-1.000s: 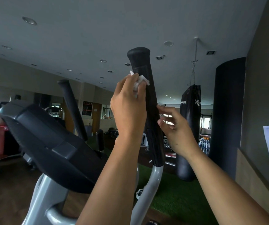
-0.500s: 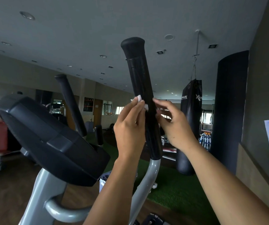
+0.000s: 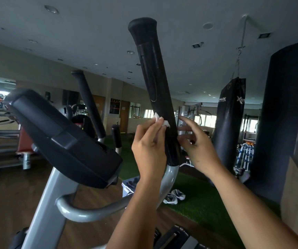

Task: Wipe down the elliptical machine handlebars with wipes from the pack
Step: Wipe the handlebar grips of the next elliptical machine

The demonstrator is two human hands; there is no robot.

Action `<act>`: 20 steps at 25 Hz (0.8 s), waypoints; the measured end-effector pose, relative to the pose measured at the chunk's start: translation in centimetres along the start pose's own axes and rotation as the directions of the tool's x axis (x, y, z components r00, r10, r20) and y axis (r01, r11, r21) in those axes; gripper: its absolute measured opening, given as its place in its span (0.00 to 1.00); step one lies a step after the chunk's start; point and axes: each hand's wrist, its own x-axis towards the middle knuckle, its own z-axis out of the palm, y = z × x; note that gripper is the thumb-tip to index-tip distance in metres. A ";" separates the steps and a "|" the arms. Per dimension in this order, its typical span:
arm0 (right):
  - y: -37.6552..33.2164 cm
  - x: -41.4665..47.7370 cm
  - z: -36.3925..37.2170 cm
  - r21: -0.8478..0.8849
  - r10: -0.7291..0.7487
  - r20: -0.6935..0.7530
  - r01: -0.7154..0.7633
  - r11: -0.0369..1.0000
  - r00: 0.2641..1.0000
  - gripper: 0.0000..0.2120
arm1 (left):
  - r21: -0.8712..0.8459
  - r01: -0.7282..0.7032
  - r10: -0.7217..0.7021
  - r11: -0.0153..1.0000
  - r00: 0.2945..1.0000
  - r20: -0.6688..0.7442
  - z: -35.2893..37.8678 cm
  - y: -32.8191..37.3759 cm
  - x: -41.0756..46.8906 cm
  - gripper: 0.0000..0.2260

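The black handlebar grip (image 3: 155, 90) stood tall in front of us, a bit right of the middle. Its long line ran up and down, and the top leaned a little to the left. The white wipe (image 3: 166, 123) sat low on the grip, on its left side, near where the black part ends and the grey tube (image 3: 169, 177) begins.

Our left hand (image 3: 150, 148) held the wipe. Its fingers were bent a little over it and pressed it to the grip. We could not see the thumb. Our right hand (image 3: 196, 146) held nothing. Its fingers were spread out, just beside the right side of the grip at the same height. We could not tell if they touched it.

Most of the grip lay above the wipe, and only a short bit lay below it. So we think the next rub had to run along that long line, and the left hand was the one to do it, as it already had the wipe on the grip.

The other handlebar (image 3: 88, 103) stood farther off to the left, leaning the same way, and no hand was near it. We judge it was left for later. The big black console (image 3: 60, 137) sat between the two bars, to the left of our hands. A punching bag (image 3: 229, 126) hung far off on the right.
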 end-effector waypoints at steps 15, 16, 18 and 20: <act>2.0 -0.8 -0.2 -0.095 0.042 0.062 -0.036 0.995 0.997 0.26 | -0.142 0.475 -0.470 0.869 0.880 0.066 0.2 -0.3 -4.4 0.10; 2.2 -0.8 -0.3 -0.101 0.043 0.075 -0.035 0.994 0.996 0.26 | -0.150 0.515 -0.510 0.844 0.857 0.071 0.3 -0.5 -5.1 0.09; 2.5 -0.6 -0.6 -0.090 0.048 0.091 -0.040 0.995 0.995 0.26 | -0.125 0.550 -0.545 0.826 0.835 0.074 0.5 -0.7 -5.9 0.09; 2.6 -0.5 -0.7 -0.092 0.043 0.102 -0.034 0.995 0.994 0.26 | -0.080 0.555 -0.550 0.828 0.831 0.077 0.6 -0.6 -6.2 0.08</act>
